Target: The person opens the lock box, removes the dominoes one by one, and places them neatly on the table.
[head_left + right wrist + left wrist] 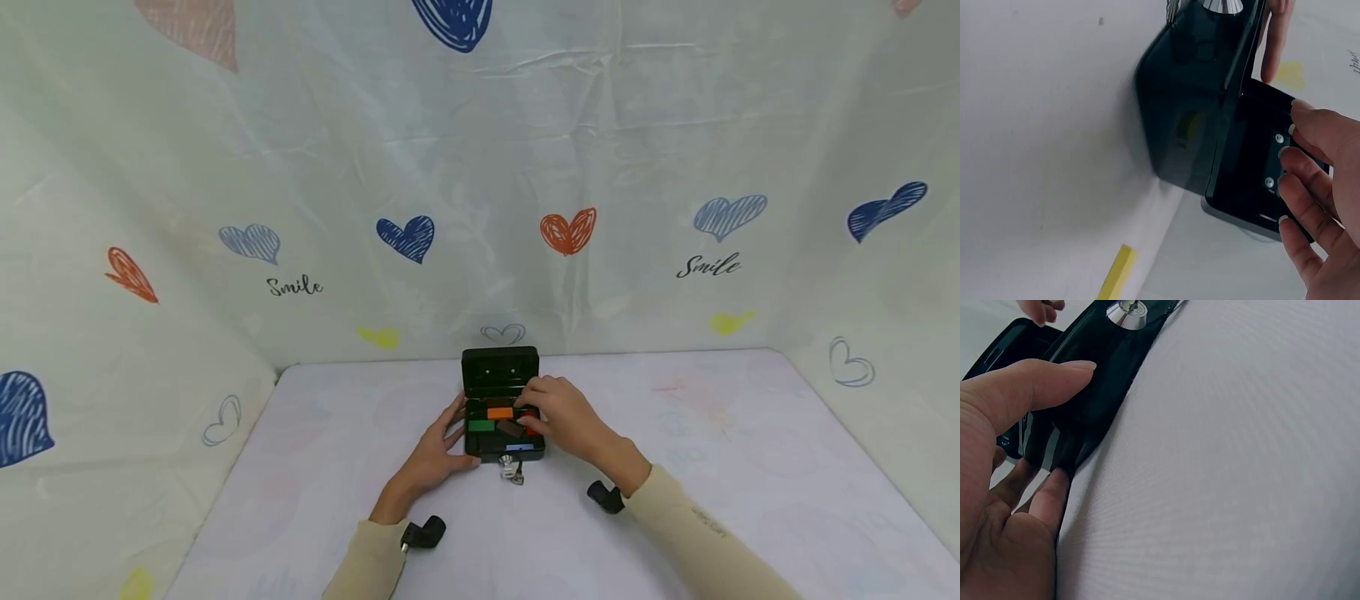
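A black lockable cash box (504,457) stands with its lid (500,372) raised. Inside lie an orange block (499,412), a green block (481,425), a slanted brown block (511,427), a blue block (519,447) and partly hidden red pieces (532,422). Keys (513,472) hang from the silver lock (1127,314) at the front. My left hand (433,458) steadies the box, thumb on the front wall, extended fingers along its left side. Over the box's right side, my right hand (566,417) has loosely bent fingers (1313,250); nothing shows between them in the right wrist view.
The white table (720,475) spreads around the box. A yellow block (1116,275) lies on it in the right wrist view. Behind hangs a white sheet (480,167) with printed hearts. Black wrist cameras (424,532) are on both forearms.
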Tool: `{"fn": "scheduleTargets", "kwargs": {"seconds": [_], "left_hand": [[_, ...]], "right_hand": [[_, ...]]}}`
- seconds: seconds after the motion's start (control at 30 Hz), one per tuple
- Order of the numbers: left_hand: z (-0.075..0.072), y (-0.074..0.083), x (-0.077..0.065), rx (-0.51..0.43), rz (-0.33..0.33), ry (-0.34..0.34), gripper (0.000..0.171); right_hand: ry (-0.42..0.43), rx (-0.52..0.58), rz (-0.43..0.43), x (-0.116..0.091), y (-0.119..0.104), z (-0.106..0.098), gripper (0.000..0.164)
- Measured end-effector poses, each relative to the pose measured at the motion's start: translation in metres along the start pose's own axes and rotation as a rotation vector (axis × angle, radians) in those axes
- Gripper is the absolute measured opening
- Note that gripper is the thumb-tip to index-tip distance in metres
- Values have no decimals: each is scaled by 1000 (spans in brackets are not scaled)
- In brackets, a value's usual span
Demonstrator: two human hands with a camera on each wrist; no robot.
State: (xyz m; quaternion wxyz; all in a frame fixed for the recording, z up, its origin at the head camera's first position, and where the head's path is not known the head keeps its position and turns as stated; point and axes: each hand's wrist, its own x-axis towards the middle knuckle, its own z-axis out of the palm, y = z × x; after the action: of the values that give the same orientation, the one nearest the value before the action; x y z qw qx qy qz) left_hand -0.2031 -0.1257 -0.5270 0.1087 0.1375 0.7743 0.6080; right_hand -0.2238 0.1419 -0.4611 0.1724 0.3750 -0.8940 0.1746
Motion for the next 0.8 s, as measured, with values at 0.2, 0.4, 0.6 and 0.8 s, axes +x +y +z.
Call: {"fn": "scheduleTargets", "kwargs": {"seconds": [0.2, 0.4, 0.6, 0.8], "left_hand": [[-1, 1, -1, -1, -5, -14, 113], [-2, 1, -2, -2, 11, -30, 114], [-2, 0, -1, -19, 5, -29, 114], [-3, 0, 0, -27, 11, -30, 115]], "right_hand": [[-26, 25, -3, 6, -5, 9, 23], [-48, 23, -3, 12, -8, 18, 25], [-83, 20, 17, 15, -11, 26, 25], [-110, 33, 27, 18, -14, 28, 25]]}}
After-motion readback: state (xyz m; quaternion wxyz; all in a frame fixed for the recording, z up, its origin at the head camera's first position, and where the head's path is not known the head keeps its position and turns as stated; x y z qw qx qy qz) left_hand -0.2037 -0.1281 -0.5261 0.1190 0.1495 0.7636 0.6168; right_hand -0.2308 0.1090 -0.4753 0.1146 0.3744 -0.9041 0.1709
